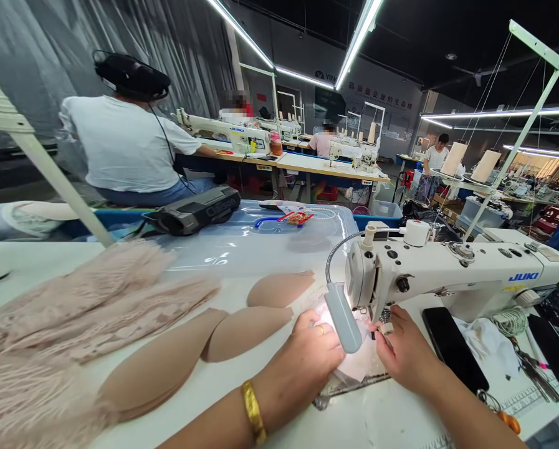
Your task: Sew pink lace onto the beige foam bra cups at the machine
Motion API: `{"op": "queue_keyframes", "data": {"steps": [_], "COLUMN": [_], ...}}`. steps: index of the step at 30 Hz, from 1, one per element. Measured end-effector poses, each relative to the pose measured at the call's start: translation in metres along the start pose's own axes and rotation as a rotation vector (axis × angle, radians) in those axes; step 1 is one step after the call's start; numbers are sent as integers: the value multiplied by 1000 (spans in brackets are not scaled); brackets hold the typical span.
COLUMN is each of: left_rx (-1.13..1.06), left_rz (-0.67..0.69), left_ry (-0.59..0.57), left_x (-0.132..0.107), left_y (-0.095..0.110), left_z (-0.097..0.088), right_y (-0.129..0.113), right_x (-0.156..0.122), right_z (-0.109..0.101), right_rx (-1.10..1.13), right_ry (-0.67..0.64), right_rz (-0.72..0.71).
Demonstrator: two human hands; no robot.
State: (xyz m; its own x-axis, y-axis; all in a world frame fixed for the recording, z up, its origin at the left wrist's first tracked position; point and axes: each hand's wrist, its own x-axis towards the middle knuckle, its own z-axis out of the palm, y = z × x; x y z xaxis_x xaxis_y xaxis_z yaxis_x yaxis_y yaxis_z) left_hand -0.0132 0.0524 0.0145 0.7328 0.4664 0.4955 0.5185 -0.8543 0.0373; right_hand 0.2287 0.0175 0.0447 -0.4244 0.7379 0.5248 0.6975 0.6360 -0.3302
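Note:
My left hand [305, 362], with a ring and a gold bracelet, rests with fingers curled on a pale fabric piece [361, 365] under the lamp [343, 318] of the white sewing machine [452, 274]. My right hand [403, 349] pinches the same fabric right beside the needle area. Tan foam cups [246, 330] lie in a row just left of my left hand, and pink lace pieces [96, 312] lie spread farther left. The lamp head hides part of the fabric and my left fingertips.
A black phone [454, 355], white cloth, a coiled cord and scissors [536, 374] lie right of the machine. A clear plastic box lid [260, 240] holds a black pouch [197, 209] and small items. Other people sit at sewing machines beyond.

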Motion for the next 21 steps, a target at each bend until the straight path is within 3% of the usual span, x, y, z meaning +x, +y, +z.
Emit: {"op": "queue_keyframes", "data": {"steps": [8,11,16,21], "left_rx": [-10,-16,17,3], "left_rz": [-39,-16,57,76], "left_ry": [-42,-8,-10,-2], "left_x": [4,5,-1,-2], "left_y": [-3,5,34,40], "left_z": [-5,-12,-26,-26], "right_y": [3,0,-8,-8], "right_x": [-4,-5,-4,-3], "right_z": [3,-1,-12,-11], "right_rx": [-88,-96,-57,-91], "right_ry": [3,-81,-298,-348], "right_rz": [-50,-62,-158,-175]}}
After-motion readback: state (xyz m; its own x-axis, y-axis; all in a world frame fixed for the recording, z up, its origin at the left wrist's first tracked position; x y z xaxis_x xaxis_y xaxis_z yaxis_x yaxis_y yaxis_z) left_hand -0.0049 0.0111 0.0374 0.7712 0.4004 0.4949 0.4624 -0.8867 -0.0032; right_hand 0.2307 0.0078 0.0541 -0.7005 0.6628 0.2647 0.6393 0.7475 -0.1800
